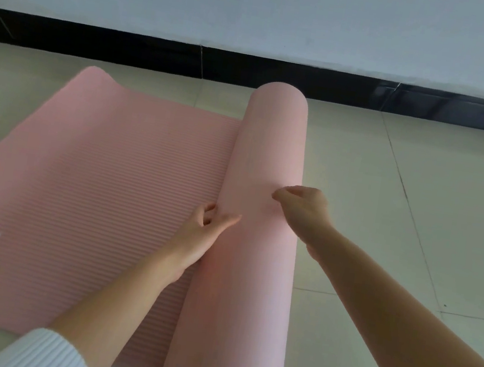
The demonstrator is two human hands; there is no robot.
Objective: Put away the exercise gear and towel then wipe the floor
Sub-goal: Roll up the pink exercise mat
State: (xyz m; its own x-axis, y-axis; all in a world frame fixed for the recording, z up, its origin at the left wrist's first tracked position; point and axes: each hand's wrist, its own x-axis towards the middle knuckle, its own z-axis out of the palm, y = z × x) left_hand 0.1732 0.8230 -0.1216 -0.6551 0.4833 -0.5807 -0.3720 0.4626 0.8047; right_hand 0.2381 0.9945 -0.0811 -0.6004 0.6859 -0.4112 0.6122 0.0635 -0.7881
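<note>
In the head view, a pink exercise mat (118,172) lies on the tiled floor (417,208) near the wall's black skirting (99,42), partly wound into a thick roll (261,217) that runs away from the person; the flat, ribbed part with its white printed mark extends to the left, so the roll probably has to travel leftward to finish. The left hand (202,237) rests at the seam where the roll meets the flat sheet, fingers loosely curled and thumb laid on the roll, apparently to keep the layers tight and steer the roll straight. The right hand (302,210) sits on the roll's upper right side, fingers bent and pressing the foam rather than closed around anything, likely to hold the coil against springing open. The two hands are apart, one on each side of the roll. Both white sleeves (49,352) are pushed back from the forearms. No towel or wiping cloth shows here, so those steps seem yet to come.
</note>
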